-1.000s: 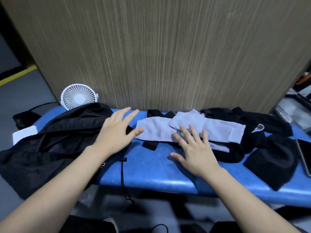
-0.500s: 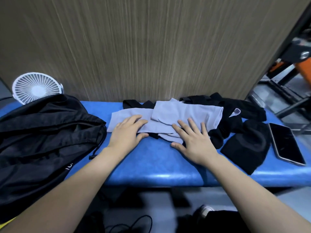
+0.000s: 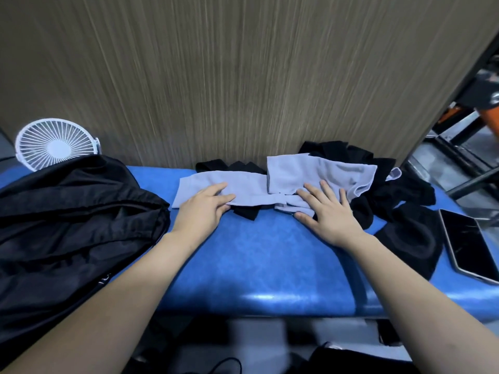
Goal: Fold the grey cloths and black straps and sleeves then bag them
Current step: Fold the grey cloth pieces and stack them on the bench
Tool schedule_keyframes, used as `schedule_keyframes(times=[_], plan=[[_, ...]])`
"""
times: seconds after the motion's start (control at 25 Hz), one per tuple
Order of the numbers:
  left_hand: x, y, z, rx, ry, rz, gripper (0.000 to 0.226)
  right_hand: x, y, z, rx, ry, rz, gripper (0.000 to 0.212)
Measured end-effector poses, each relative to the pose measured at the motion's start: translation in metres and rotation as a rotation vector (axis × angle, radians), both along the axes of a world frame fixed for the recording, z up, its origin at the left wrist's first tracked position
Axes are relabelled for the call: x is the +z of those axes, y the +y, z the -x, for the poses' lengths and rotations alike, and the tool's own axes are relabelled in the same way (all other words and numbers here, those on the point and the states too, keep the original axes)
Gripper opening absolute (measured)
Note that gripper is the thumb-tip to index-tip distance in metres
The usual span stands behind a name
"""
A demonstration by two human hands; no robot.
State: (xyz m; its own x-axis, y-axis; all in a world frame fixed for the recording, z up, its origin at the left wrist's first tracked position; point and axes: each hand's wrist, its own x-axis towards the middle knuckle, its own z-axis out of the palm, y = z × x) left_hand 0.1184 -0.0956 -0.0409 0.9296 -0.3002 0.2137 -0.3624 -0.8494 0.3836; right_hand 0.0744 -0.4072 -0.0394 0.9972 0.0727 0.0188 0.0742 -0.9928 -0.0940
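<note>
Two grey cloths lie at the back of the blue padded bench (image 3: 270,255): a flat left one (image 3: 248,184) and a right one (image 3: 297,168) that overlaps it. My left hand (image 3: 201,211) rests with straight fingers on the left cloth's near edge. Spread flat, my right hand (image 3: 330,211) presses on the right cloth's near corner. Black straps and sleeves (image 3: 391,190) are piled at the right, partly under the cloths. Another black strap (image 3: 216,166) shows behind the left cloth. The black bag (image 3: 67,211) lies slumped at the left.
A white fan (image 3: 55,147) stands behind the bag against the wood-grain wall. A dark phone (image 3: 469,247) lies at the bench's right end, beside a black fabric piece (image 3: 413,241). Metal frames stand beyond the right edge.
My left hand left the bag and came down on the left grey cloth. My right hand slid forward onto the right cloth. The view turned right.
</note>
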Motion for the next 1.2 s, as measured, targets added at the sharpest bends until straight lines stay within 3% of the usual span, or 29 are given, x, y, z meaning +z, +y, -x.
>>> schedule_keyframes(times=[0.2, 0.32, 0.52, 0.72, 0.92, 1.2], plan=[[0.000, -0.005, 0.001, 0.009, -0.059, -0.009, 0.030, 0.006, 0.002, 0.007, 0.051, -0.009, -0.020, 0.079], [0.002, 0.001, 0.017, -0.016, -0.138, -0.040, 0.028, 0.016, 0.018, 0.019, 0.114, -0.124, -0.046, 0.085], [0.006, 0.015, 0.049, -0.102, -0.367, -0.073, 0.016, 0.016, 0.060, 0.036, 0.259, -0.335, 0.108, 0.059], [0.002, 0.031, 0.051, 0.022, -0.293, -0.117, 0.039, 0.001, 0.081, 0.027, 0.151, -0.476, 0.147, 0.020], [0.011, 0.054, 0.034, 0.083, -0.227, -0.140, 0.049, 0.002, 0.085, 0.010, 0.097, -0.578, 0.097, 0.021], [0.009, 0.076, 0.016, 0.134, -0.140, -0.078, 0.024, 0.013, 0.099, 0.012, 0.102, -0.631, -0.049, 0.005]])
